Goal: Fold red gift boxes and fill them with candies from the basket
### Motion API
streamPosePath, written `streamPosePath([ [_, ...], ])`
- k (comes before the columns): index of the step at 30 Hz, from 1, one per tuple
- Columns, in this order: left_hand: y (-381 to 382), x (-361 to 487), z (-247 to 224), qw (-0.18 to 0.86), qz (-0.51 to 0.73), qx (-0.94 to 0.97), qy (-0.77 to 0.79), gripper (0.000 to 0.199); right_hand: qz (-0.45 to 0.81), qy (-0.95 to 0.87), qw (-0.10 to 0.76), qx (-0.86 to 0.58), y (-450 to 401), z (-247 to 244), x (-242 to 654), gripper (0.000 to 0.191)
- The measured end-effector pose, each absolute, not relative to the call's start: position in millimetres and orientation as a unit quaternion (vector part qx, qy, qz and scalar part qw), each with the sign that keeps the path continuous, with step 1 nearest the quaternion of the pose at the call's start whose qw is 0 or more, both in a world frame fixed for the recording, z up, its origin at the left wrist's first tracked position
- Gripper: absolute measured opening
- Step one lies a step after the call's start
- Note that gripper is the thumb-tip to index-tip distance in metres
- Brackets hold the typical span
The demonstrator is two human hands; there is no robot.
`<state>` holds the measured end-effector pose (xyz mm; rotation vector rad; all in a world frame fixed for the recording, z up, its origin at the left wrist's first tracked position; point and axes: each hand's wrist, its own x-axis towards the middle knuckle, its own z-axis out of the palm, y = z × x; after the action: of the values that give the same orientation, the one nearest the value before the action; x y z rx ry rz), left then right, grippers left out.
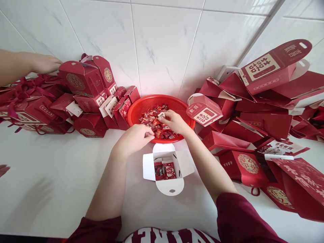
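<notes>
A red plastic basket (pixel 186 116) with many small red wrapped candies (pixel 152 118) stands against the tiled wall. Over its right part, my right hand (pixel 173 121) pinches a small whitish-and-red candy (pixel 161 115). At the front left rim is my left hand (pixel 136 137), its fingers curled together; what they hold, if anything, is hidden. Just in front of the basket sits an open box (pixel 169 186), its white flaps spread outward. Red packets (pixel 169 170) lie inside it.
Red gift boxes, some with ribbons (pixel 27 109), are stacked at the left. Many open red boxes (pixel 265 125) are piled at the right, beside a small upright box (pixel 205 110). Another person's hand (pixel 48 64) rests by the left stack; fingertips (pixel 3 169) show at the left edge.
</notes>
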<state>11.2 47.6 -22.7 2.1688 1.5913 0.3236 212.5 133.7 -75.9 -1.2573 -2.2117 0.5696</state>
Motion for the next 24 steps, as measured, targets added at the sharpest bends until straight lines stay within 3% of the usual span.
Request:
streamPosePath([
  [3,46,18,-19,0.238,0.222,0.771,0.548,0.027,0.293,-0.747,0.41,-0.434,102,-65,218,0.036],
  [6,45,26,-17,0.257,0.291,0.768,0.51,0.029,0.457,-0.673,0.479,-0.329,73,-56,222,0.028],
  [10,45,32,-15,0.282,0.368,0.753,0.467,0.021,0.55,-0.615,0.494,-0.276,54,-54,226,0.025],
  [14,45,32,-14,0.312,0.374,0.743,0.459,0.023,0.498,-0.628,0.507,-0.318,55,-64,228,0.019],
  [18,47,35,-17,0.354,0.321,0.73,0.488,0.028,0.489,-0.6,0.513,-0.371,61,-74,230,0.047],
  [24,55,35,-27,0.428,0.364,0.691,0.455,0.024,0.556,-0.544,0.515,-0.36,60,-70,235,0.03],
])
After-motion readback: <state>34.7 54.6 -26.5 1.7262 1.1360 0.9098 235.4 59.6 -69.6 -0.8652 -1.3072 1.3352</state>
